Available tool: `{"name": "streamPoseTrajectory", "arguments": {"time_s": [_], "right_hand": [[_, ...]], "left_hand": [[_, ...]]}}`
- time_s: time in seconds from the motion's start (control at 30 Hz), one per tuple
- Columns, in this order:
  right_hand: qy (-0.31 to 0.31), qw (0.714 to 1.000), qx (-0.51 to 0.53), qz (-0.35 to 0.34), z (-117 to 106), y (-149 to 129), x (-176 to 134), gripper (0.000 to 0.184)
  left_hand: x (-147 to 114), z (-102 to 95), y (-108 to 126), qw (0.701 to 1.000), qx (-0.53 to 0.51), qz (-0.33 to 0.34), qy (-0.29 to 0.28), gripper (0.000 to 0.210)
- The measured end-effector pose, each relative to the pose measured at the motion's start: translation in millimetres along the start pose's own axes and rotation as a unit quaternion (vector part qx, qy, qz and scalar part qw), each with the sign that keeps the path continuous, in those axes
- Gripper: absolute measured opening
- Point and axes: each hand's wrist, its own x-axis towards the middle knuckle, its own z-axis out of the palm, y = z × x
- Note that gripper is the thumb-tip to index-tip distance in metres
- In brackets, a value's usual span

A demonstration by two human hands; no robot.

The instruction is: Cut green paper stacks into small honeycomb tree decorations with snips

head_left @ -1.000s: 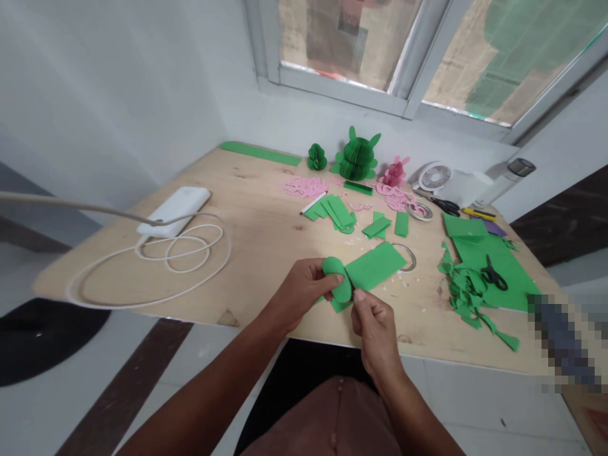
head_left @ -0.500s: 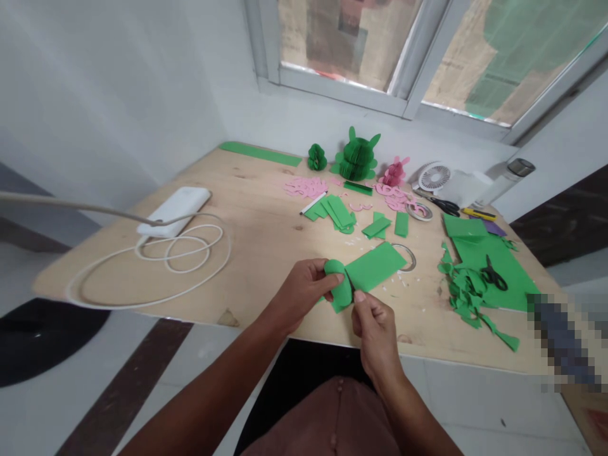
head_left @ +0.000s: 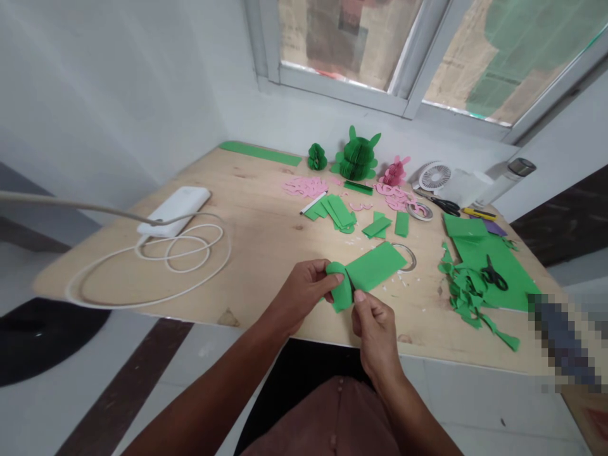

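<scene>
In the head view, the left hand's (head_left: 308,286) fingers pinched a curled green paper (head_left: 339,295) near the desk's (head_left: 266,234) front edge, beside a flat sheet (head_left: 377,269); the right hand's (head_left: 375,323) pressed together on a dark sliver (head_left: 350,279), too small to identify. A slackened left pinch probably risked slipping and creasing the paper.

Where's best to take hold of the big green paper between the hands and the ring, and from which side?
I'd pinch the green paper's far right end, coming from the right: that flat end is unheld, overlapping the silver ring, whereas its other end lies by the left hand and dark blade.
</scene>
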Motion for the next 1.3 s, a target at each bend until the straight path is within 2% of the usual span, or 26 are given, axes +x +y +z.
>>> {"name": "streamPoseTrajectory", "arguments": {"time_s": [0.33,0.57,0.77,1.03,1.2,1.3], "right_hand": [[-0.009,1.000,-0.005,-0.008,-2,-1,0,0.042],[-0.006,1.000,-0.009,-0.007,-2,2,0,0.041],[-0.001,1.000,-0.005,-0.006,-2,2,0,0.043],[-0.007,1.000,-0.001,0.000,-2,1,0,0.043],[-0.011,1.000,0.006,-0.007,-2,-1,0,0.044],[-0.009,1.000,0.009,-0.002,-2,-1,0,0.041]], "left_hand": [[1,-1.4,2,0.999,0.008,-0.022,-0.024,0.021],[2,-2.3,-4,1.000,-0.026,-0.013,0.007,0.019],[2,-3.3,-1,1.000,-0.021,-0.015,0.001,0.017],[1,-5.2,6,0.999,0.019,-0.019,-0.040,0.015],[3,-8.4,11,0.995,0.010,-0.027,-0.093,0.014],[4,-10.3,11,0.995,0.008,-0.025,-0.091,0.013]]}}
